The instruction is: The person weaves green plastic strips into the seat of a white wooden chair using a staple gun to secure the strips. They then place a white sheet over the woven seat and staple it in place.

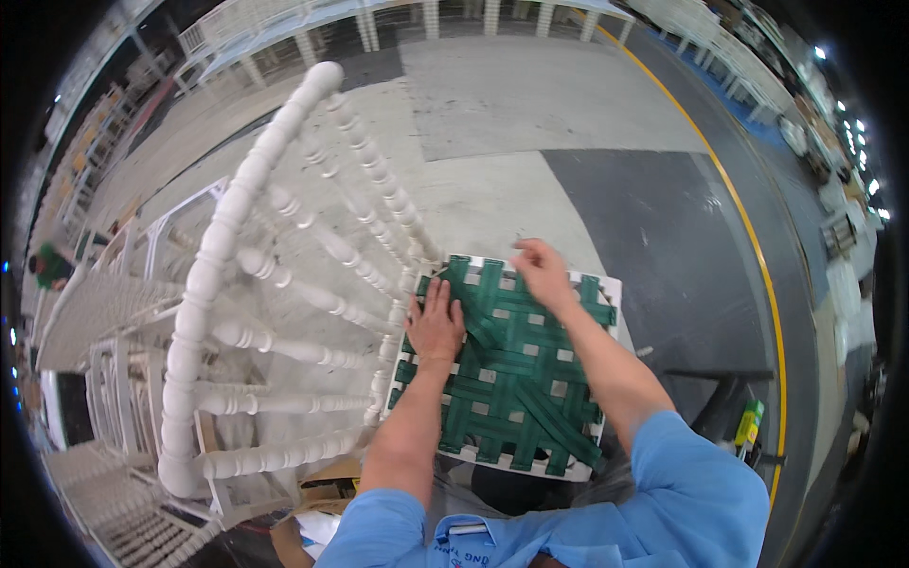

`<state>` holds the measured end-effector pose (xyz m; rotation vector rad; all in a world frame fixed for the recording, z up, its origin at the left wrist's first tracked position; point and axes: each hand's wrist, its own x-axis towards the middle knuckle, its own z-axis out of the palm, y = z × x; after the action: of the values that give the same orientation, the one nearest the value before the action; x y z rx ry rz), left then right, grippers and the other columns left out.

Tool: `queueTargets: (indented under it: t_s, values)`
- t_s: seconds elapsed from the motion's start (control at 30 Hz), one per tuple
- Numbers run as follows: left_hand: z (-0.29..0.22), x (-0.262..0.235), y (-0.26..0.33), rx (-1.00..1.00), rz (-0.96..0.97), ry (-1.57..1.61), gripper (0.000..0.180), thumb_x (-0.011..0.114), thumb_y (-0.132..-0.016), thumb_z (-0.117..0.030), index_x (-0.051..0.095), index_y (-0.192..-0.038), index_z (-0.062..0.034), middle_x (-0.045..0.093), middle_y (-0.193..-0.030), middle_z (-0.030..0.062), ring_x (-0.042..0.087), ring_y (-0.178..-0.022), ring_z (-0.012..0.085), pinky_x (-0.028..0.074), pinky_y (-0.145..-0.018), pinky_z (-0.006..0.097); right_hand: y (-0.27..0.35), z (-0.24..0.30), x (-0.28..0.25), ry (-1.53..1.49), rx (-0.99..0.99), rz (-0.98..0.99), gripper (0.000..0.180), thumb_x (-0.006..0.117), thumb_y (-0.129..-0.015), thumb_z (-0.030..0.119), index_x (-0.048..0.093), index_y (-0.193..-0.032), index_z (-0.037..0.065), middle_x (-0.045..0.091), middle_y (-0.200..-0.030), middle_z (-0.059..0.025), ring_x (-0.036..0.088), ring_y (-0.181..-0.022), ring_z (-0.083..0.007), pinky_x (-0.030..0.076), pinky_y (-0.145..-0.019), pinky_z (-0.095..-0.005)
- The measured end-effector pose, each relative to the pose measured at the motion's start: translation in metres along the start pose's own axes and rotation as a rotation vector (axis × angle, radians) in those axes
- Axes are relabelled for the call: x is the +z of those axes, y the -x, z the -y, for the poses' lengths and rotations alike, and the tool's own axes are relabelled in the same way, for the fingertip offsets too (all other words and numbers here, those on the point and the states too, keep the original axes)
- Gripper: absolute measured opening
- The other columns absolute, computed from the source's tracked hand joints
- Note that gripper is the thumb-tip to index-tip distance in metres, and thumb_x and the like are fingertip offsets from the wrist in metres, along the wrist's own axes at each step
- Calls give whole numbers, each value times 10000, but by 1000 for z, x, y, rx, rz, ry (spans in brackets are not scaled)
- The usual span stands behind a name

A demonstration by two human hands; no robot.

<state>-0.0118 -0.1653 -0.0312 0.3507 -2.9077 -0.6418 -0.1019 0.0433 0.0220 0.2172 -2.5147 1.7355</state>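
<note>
In front of me is a white chair seat frame (614, 293) covered by woven dark green webbing straps (507, 364). My left hand (436, 327) lies with fingers stretched out on the webbing, beside the chair's white turned-spindle back (333, 303). Just right of that hand, a loose green strap (478, 317) runs slanting over the weave. My right hand (543, 275) is above the far edge of the seat with its fingers curled in. Whether it pinches anything is hidden. Another loose strap length (559, 428) slants across the near right part of the seat.
An open cardboard box (289, 540) stands at the lower left. White furniture pieces (123, 312) crowd the left, near a person in green (49, 265). A yellow floor line (748, 222) runs along the right. A green-and-yellow package (749, 424) is near my right elbow.
</note>
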Motion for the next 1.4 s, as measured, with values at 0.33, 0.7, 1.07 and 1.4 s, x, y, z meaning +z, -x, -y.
queueTargets:
  t_s: [0.33,0.7,1.07,1.4]
  values:
    - [-23,10,11,146,-44,-240,493,444,-1067,-446,533,-1506,-242,465,-1607,-27,500,-1393,315,413,-1117,489,376,39,-433,676,874,-623,281,728,-922,267,732,-977,-8,716,-823,-91,682,-735,-183,536,-679,-353]
    - [-1,-7,-11,227,-74,-37,504,602,-984,-374,578,-1458,-204,560,-1524,48,596,-1306,314,430,-1114,497,514,-2,-430,432,1113,-474,392,830,-728,94,736,-1105,40,713,-928,-57,647,-812,-203,534,-734,-414]
    - [0,-15,10,30,96,-86,602,520,-996,-490,458,-1560,-289,352,-1660,-92,366,-1470,425,339,-1179,585,289,92,-339,135,594,-206,484,813,-827,148,619,-1255,32,686,-1098,-42,638,-994,-187,513,-903,-359]
    - [11,-15,5,4,77,154,605,589,-961,-455,504,-1528,-262,407,-1629,-48,415,-1429,450,367,-1138,593,2,132,-16,-88,564,511,443,795,-925,312,617,-1234,50,673,-1013,-41,640,-706,-137,514,-609,-312]
